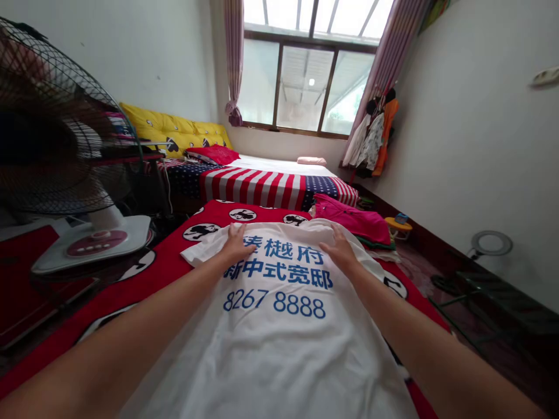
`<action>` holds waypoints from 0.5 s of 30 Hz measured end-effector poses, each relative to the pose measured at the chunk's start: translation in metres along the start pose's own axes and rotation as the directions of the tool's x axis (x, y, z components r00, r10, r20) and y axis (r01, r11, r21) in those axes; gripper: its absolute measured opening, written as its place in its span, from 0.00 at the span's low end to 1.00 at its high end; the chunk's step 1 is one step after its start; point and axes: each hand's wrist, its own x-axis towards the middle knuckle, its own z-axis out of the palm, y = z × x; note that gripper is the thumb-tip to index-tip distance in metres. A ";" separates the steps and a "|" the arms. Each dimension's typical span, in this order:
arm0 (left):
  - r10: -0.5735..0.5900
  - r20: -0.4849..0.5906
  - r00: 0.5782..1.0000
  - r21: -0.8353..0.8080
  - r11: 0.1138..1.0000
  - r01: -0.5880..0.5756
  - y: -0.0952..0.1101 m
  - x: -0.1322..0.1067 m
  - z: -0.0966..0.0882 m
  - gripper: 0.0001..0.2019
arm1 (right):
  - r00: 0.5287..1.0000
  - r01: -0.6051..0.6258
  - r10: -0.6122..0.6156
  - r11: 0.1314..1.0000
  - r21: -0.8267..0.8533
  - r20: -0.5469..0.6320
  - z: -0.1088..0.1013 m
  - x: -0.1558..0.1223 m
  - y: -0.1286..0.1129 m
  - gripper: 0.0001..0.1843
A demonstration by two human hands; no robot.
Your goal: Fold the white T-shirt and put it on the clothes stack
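Note:
A white T-shirt (279, 343) with blue Chinese characters and a blue number lies spread out in front of me, its far end a little wrinkled. My left hand (238, 244) rests on the shirt's upper left, over the edge of the first line of print, thumb apart from the fingers. On the upper right, beside the last character of that line, my right hand (340, 249) touches the cloth with its thumb pointing inward. Both hands look flat and open. Under the shirt is a red cover (144, 314) with black-and-white round patches.
Pink folded clothes (353, 220) are stacked beyond my right hand. A standing fan (102, 233) is close on the left. Behind lies a bed with a striped, starred cover (262, 185). A yellow stool (398, 226) and a ring light (491, 243) are on the right.

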 end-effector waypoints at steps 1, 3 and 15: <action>0.017 0.072 0.997 -0.004 1.000 -0.017 -0.002 -0.011 0.001 0.37 | 0.999 0.029 -0.029 1.000 -0.008 0.038 0.001 -0.014 -0.001 0.35; 0.076 0.238 0.968 -0.014 0.997 -0.074 -0.006 -0.040 -0.007 0.35 | 0.987 0.082 -0.079 0.996 -0.018 0.142 -0.004 -0.049 -0.002 0.32; 0.042 0.331 0.943 0.065 0.996 -0.067 -0.059 -0.248 -0.106 0.28 | 0.960 -0.003 0.019 0.998 -0.056 0.281 -0.135 -0.283 -0.006 0.19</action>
